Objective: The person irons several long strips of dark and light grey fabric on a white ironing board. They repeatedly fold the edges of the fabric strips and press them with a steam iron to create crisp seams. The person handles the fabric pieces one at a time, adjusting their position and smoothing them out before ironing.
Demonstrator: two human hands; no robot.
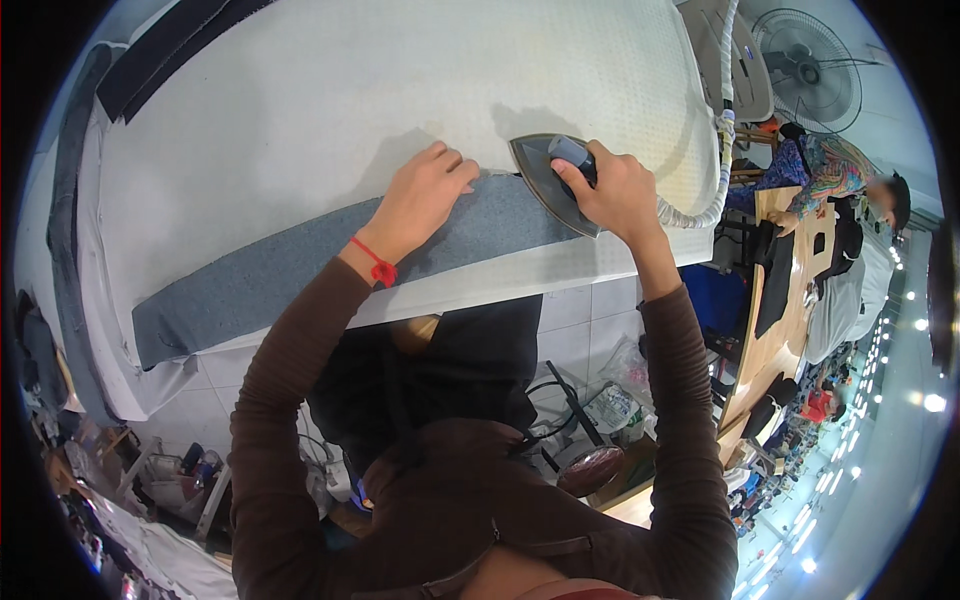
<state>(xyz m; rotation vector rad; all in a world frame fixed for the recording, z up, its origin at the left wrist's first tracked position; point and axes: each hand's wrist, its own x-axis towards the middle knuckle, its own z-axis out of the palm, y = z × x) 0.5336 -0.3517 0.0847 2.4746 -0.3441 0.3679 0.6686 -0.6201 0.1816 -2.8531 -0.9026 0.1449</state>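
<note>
A long strip of grey-blue denim-like fabric lies along the near edge of the white padded ironing table. My right hand grips the handle of an iron, whose soleplate rests over the strip's right end, pointed tip away from me. My left hand, with a red cord at the wrist, is over the middle of the strip. Its fingers are curled together at the strip's far edge, left of the iron. Whatever may be between those fingertips is hidden.
A white-wrapped hose runs along the table's right side. Dark folded fabric lies at the far left. To the right, a person is at a wooden table with dark pieces. A standing fan is beyond. A round stool is below.
</note>
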